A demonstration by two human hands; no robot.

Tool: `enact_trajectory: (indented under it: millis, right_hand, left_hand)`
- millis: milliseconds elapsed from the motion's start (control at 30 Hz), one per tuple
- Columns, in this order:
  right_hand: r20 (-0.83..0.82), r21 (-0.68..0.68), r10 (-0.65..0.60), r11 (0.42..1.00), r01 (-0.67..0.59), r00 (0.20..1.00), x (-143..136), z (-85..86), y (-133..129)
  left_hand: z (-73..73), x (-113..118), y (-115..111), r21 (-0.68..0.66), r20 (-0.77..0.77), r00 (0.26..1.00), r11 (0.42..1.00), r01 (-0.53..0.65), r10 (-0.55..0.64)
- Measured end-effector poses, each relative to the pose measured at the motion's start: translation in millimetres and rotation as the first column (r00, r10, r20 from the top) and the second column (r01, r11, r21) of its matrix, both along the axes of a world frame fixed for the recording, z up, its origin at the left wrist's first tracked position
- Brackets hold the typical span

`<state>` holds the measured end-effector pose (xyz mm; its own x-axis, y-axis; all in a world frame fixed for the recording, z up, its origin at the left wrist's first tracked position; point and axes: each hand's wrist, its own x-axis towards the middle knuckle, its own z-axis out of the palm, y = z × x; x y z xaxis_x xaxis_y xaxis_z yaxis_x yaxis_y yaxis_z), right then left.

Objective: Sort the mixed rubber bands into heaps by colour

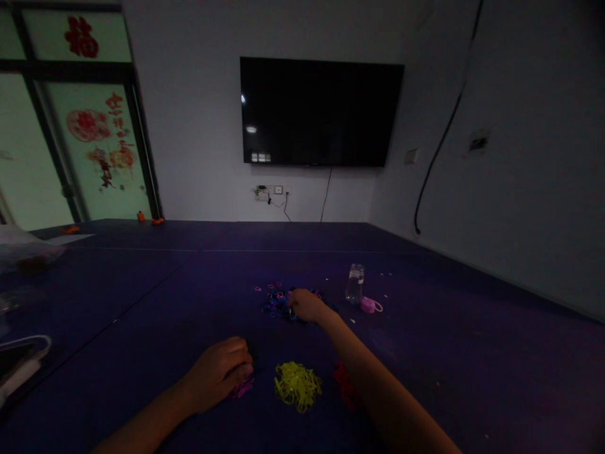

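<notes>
My right hand [307, 305] reaches forward into a mixed pile of small rubber bands [274, 306], mostly dark blue and black with some pink. Its fingers are pinched together at the pile, and their tips are partly hidden. Nearer to me, my left hand [221, 372] rests on the table with fingers curled, just over a small heap of pink rubber bands [242, 387]. Whatever it holds is out of sight. Between my forearms lies a heap of yellow rubber bands [297, 384]. Red rubber bands [343, 383] lie beside it, partly covered by my right forearm.
A clear bottle [355, 284] stands right of the mixed pile, with its pink looped cap [369, 305] beside it. White scraps dot the dark blue table [449, 353]. At the left edge are a plastic bag [23, 246] and a white-cabled device [21, 372]. Orange objects [157, 221] lie far back.
</notes>
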<state>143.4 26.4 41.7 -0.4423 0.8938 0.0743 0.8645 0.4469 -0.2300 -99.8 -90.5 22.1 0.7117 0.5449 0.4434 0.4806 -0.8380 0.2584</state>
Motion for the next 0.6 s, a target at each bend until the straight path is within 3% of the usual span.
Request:
enact_trajectory:
  millis: [333,600]
  right_hand:
    - [0.063,0.017,-0.018,1.000,0.017,0.998,0.4,-4.7,1.5]
    - [-0.185,-0.077,-0.034,0.997,0.020,0.982,3.5,-0.5,6.3]
  left_hand:
    - [1.2,2.6,-2.6,-0.011,-0.007,1.000,1.000,-0.011,0.011]
    - [-6.3,-2.6,1.1,-0.088,0.134,0.986,0.992,-0.091,0.102]
